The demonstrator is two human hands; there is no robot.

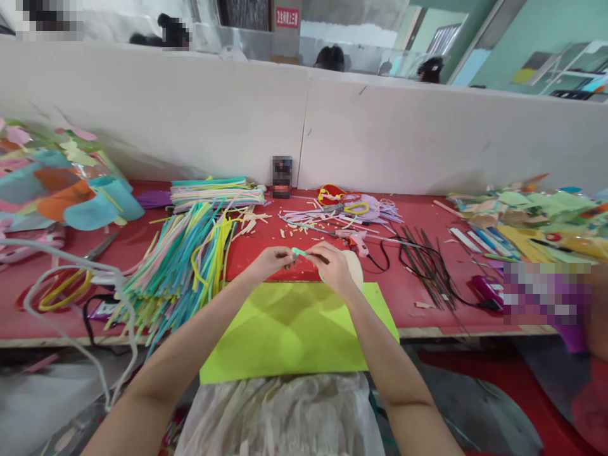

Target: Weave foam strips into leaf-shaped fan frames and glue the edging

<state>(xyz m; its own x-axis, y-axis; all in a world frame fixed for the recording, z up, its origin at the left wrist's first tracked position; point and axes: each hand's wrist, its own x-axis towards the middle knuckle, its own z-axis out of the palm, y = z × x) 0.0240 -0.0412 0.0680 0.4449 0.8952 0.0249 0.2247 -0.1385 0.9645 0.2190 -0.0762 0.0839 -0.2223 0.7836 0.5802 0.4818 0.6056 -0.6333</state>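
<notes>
Above the red table's front part, my left hand [277, 261] and my right hand [332, 263] face each other, fingertips pinched on a small mint-green strip [299, 252]. The strip looks soft, and most of it is covered by fingers. Partly behind my right hand is a pale cream rounded piece [354, 269]; I cannot tell whether the hand touches it. Below my forearms a lime-green sheet [294, 329] hangs over the table edge toward my lap. A pink and white glue gun [357, 242] lies just beyond my right hand.
Left, a heap of coloured strips [175, 266] lies beside yellow-handled scissors [66, 288] and a white cable [71, 253]. Lilac strips [304, 212] and scraps lie behind my hands. Dark thin sticks [430, 266] and a black cord lie right. A phone [282, 177] leans on the white partition [213, 114].
</notes>
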